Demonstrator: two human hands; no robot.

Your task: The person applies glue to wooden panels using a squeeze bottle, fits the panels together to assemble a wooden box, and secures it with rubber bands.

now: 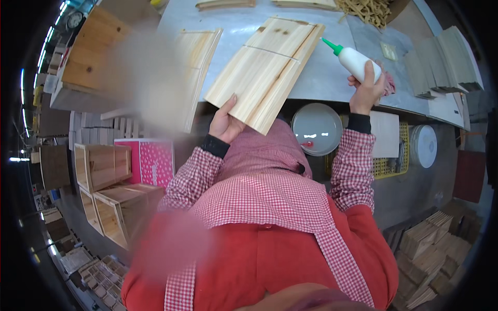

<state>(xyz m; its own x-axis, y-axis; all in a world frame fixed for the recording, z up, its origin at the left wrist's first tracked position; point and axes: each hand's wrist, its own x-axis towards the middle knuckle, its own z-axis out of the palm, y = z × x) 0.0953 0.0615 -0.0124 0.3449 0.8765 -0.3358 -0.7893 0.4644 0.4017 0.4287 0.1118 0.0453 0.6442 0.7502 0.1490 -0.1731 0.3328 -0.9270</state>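
My left hand (pixel 226 121) grips the near left corner of a pale wooden panel (pixel 267 67), thumb on top and fingers beneath. The panel has knots, a dark grain streak and a line across it, and lies tilted over the table's front edge. In my right hand (pixel 367 89) is a white squeeze bottle (pixel 358 63) with a green nozzle, wrapped by my fingers. Its tip points at the panel's far right edge, close to it; whether they touch I cannot tell. A pinkish cloth (pixel 389 84) shows beside my right hand.
Another wooden panel (pixel 199 62) lies left, partly behind a blurred smudge. Grey boards (pixel 443 59) stand at the table's right, wood shavings (pixel 367 9) at the back. Under the table edge are a round white tub (pixel 317 127) and a yellow crate (pixel 389 168). Wooden boxes (pixel 111 166) stand left.
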